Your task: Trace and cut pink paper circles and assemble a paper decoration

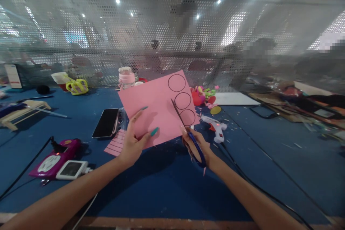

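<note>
A pink sheet of paper (151,104) is raised above the table, with three circles drawn in dark line along its right side. My left hand (134,140) pinches its lower left part, thumb in front. In my right hand (199,143) are scissors (198,151) with blue handles. One blade lies over the front of the sheet, its tip beside the middle circle; the other blade is hidden. Below the sheet's left edge, a pink paper piece with dark lines (115,143) rests on the table. A dark phone (106,123) lies left of it.
A white glue gun (219,129) with a black cord lies to the right. A purple power strip (54,161) with a white charger (72,170) sits at left. Behind are a pink-capped bottle (126,77), a yellow cup holder (77,87) and a perforated metal screen (107,36).
</note>
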`<state>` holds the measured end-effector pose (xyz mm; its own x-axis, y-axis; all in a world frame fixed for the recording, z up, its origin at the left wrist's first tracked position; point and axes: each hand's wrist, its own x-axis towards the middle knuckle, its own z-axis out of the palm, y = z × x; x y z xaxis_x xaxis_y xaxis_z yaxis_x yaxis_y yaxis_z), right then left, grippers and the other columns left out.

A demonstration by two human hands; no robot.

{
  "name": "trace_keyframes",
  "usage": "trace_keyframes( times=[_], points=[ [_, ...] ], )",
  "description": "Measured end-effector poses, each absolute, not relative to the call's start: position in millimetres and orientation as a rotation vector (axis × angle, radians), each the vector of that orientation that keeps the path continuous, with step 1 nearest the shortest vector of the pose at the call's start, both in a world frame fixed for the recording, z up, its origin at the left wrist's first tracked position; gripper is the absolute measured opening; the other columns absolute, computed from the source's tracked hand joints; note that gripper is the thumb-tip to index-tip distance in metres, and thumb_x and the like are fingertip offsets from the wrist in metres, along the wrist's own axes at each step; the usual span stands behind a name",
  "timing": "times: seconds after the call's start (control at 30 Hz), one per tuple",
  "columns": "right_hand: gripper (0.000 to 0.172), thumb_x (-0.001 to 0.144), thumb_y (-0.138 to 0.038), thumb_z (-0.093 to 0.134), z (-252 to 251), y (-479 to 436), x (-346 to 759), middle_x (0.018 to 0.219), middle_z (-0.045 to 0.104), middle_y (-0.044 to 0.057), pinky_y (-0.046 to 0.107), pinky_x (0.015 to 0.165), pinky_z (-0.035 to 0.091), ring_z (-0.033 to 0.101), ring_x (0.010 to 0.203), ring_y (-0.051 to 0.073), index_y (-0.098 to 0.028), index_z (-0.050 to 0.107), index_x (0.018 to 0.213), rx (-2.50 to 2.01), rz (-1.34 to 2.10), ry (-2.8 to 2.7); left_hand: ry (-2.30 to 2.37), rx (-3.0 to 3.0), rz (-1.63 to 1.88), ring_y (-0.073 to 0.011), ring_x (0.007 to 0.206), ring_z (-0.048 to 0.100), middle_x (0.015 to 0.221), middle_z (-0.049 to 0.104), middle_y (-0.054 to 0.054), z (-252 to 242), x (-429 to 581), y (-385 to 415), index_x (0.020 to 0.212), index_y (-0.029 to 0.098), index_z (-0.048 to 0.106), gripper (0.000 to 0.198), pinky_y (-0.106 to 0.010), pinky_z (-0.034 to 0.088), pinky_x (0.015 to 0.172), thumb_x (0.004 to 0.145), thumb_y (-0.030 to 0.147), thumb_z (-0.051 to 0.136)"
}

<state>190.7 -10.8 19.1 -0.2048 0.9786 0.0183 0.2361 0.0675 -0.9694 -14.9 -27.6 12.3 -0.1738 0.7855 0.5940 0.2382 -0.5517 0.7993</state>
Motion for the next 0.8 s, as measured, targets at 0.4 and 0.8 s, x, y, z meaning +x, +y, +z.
trace_keyframes(
  times=[0.4,0.8],
  points=[
    [0.04,0.068,-0.058,0.056,20.9,-12.3,186.9,0.043,0.034,-0.009,0.019,0.03,0.024,0.031,0.032,0.005,-0.021,0.043,0.069,-1.218,1.234,-1.519,0.986,1.579,1.733,-0.0278,0.124,0.036,0.138,0.032,-0.006,9.7,-9.1,-30.2,0.125,0.03,0.036,0.054,-0.043,0.049,0.09,0.076,0.026,0.058],
    [0.032,0.074,-0.051,0.053,21.6,-12.9,189.1,0.046,0.033,-0.008,0.019,0.031,0.024,0.032,0.036,0.006,-0.02,0.046,0.076,-1.22,1.212,-1.51,1.131,1.678,1.699,-0.0255,0.123,0.037,0.131,0.04,-0.007,8.9,-9.2,-35.5,0.124,0.028,0.039,0.058,-0.045,0.038,0.1,0.071,0.025,0.064]
  ],
)
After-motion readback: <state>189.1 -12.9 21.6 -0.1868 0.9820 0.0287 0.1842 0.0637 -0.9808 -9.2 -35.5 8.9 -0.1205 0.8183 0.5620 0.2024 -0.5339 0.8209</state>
